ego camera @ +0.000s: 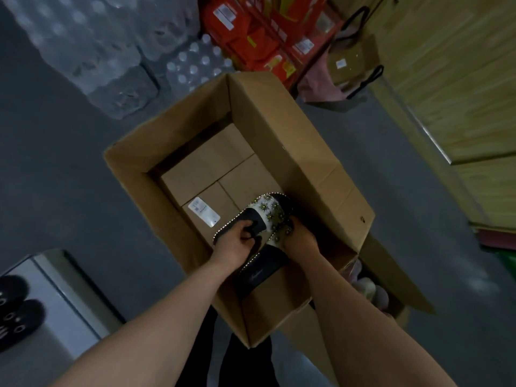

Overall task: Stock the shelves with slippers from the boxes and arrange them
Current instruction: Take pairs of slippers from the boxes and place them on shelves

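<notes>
A large open cardboard carton (pixel 307 152) stands on the floor below me, with several small brown shoe boxes (pixel 206 163) packed inside; one carries a white label (pixel 203 211). Over the carton's near end I hold a pair of black slippers with a white studded strap (pixel 270 212). My left hand (pixel 237 241) grips the upper slipper at its black insole, fingers curled over the edge. My right hand (pixel 300 238) grips the strap side. The second slipper (pixel 262 272) lies beneath, partly hidden by my hands.
A metal shelf (pixel 55 297) at lower left carries dark slippers (pixel 16 311). Shrink-wrapped water bottles (pixel 92 51) and red packages (pixel 251 37) stand behind the carton. A pink bag (pixel 329 79) sits by a wooden wall at right. Another open box with pale items (pixel 371 289) lies right of the carton.
</notes>
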### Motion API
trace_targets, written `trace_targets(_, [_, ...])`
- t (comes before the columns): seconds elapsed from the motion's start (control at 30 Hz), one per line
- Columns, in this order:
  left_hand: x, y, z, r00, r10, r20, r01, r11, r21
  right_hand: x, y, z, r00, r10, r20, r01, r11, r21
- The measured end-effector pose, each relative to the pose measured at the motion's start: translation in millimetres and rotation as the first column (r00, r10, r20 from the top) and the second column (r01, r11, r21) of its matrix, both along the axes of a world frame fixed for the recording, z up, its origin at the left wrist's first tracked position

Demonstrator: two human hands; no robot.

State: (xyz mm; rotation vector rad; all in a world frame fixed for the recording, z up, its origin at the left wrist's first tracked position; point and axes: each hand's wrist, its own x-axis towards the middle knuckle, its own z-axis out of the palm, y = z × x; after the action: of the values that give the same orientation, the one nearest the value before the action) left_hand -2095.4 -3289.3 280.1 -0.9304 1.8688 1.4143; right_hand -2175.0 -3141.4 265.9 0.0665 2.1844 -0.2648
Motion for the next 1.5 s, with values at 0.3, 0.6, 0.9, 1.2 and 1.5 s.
trace_targets(0.3, [0.0,17.4,-30.9,0.995,-0.042,0.087,0.035,0.996,0.082,-14.1,-8.8,-37.4,0.982,-0.164,0.092,0.171,0.982,-0.078])
trace_targets(0.6, [-19.6,-7.3,-33.4,0.935,0.337,0.109,-0.348,0.931,0.106,-31.6,-59.4,-13.9,0.973,-0.229,0.041,0.224,0.877,-0.426])
trace_targets(0.9, [-31.6,-35.7,-30.1,0.668,0.677,0.309,-0.737,0.542,0.404,-37.0,-81.1,-17.5,0.994,-0.110,0.025,0.110,0.902,-0.417])
trace_targets(1.2, [-45.3,-20.9,-30.7,0.632,0.695,0.342,-0.766,0.496,0.408,-29.0,-80.8,-18.1,0.995,0.048,-0.090,-0.073,0.951,-0.300])
trace_targets(1.5, [-40.4,-17.3,-18.9,0.612,0.710,0.348,-0.772,0.439,0.460,-28.1,-72.3,-14.9,0.997,-0.049,-0.053,0.024,0.918,-0.396])
